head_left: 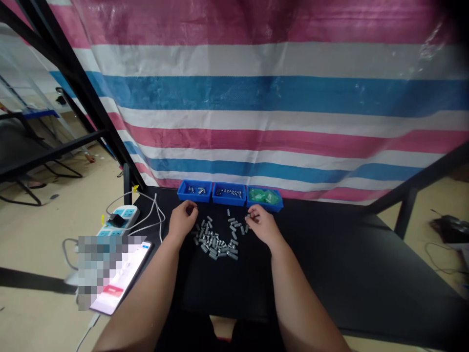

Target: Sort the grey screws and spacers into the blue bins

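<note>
Left hand [183, 220] and right hand [262, 225]; metal screws [216, 239] between

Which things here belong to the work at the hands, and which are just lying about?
Part of the work:
left hand
right hand
loose metal screws
three blue trays

Just lying about:
power strip
white cables
phone
striped tarp
</note>
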Demonstrator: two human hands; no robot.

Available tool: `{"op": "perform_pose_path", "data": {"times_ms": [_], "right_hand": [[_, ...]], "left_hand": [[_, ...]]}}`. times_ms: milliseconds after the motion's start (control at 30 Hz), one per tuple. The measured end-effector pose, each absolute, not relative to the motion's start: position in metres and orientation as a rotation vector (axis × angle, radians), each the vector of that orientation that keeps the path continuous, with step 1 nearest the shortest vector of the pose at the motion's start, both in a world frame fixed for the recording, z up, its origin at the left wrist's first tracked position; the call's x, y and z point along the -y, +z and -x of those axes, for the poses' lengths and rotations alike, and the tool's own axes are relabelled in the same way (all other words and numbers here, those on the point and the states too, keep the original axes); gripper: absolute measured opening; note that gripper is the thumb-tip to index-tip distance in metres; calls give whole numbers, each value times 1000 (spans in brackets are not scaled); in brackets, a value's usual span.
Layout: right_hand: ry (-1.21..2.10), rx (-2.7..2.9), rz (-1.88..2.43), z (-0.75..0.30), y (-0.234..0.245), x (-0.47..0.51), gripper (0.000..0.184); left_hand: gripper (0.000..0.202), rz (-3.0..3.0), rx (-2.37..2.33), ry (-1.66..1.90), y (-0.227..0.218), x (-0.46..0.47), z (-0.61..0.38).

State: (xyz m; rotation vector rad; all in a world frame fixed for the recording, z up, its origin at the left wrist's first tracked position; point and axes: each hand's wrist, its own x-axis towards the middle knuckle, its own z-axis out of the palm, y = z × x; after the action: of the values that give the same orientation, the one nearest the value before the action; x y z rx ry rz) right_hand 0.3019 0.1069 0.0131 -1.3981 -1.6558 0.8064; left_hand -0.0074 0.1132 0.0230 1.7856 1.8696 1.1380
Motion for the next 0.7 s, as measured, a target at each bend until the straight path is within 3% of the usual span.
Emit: {"op": "perform_pose_path", "data": {"times_ms": [133,333,533,700], "right_hand": [[1035,1727,1265,-277,15,-102,17],[960,1920,1241,-221,33,-134,11],[942,1680,1063,-170,53,-171,34],[581,1865,1224,-197,51,-149,13]], "left_hand": [[18,-1689,-1764,1168,6,-114,12],[15,-1620,-1743,1120,7,-115,16],[13,-1597,-1744,1105,9,-113,19],[16,-1665,-1748,1109,8,-113,19]]}}
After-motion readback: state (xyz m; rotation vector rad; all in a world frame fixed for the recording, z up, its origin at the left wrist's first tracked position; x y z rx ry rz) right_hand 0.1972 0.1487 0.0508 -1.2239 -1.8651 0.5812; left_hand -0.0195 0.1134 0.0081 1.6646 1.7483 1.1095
